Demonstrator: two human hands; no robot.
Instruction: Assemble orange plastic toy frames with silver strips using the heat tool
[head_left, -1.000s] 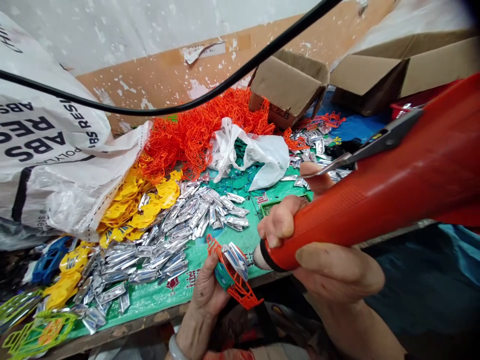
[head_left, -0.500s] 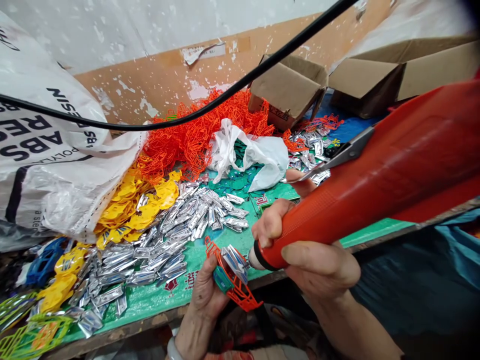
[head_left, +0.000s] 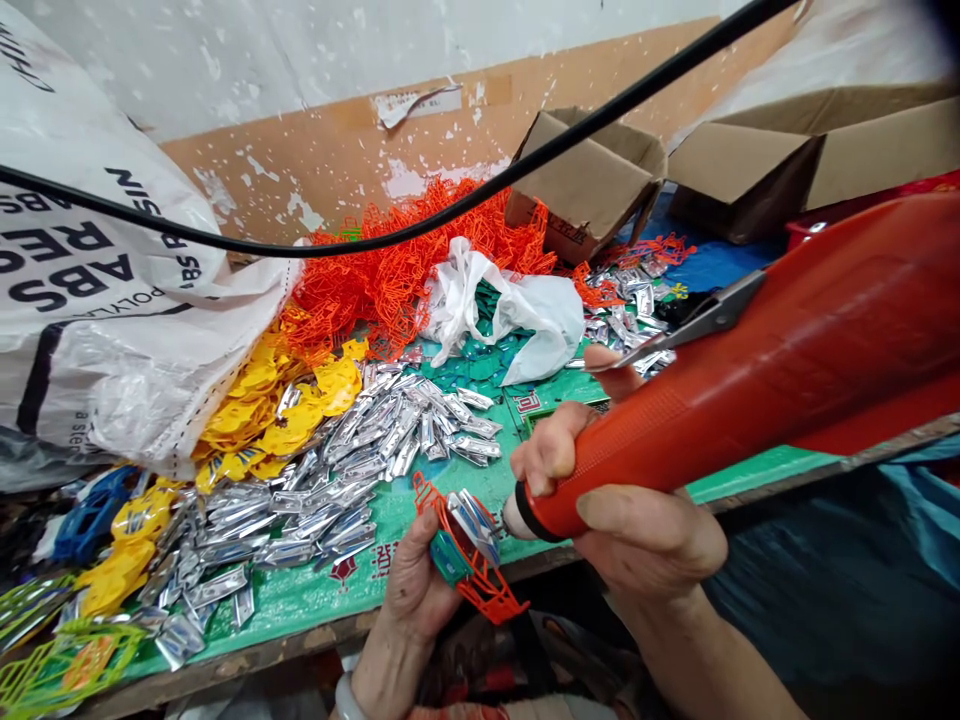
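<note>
My left hand [head_left: 417,580] is closed on an orange plastic frame [head_left: 491,592] at the table's front edge. A green piece [head_left: 448,557] and a silver piece [head_left: 474,522] sit on that frame. My right hand [head_left: 649,540] is wrapped round a red power screwdriver [head_left: 675,400] with a metal lever along its top. The driver's tip points left at the silver piece; I cannot tell whether it touches. Just beyond my left hand lies a heap of silver pieces [head_left: 390,420].
Yellow pieces [head_left: 255,410] spill from a white sack [head_left: 135,330] at left. Behind lie a pile of orange frames [head_left: 390,280] and a white plastic bag [head_left: 547,320] with green pieces. Cardboard boxes [head_left: 592,180] stand at the back right. A black cable [head_left: 450,215] crosses the view.
The view has shifted slightly, so most things appear a little farther right. Both hands keep their grips, and the driver's tip stays by the silver piece.
</note>
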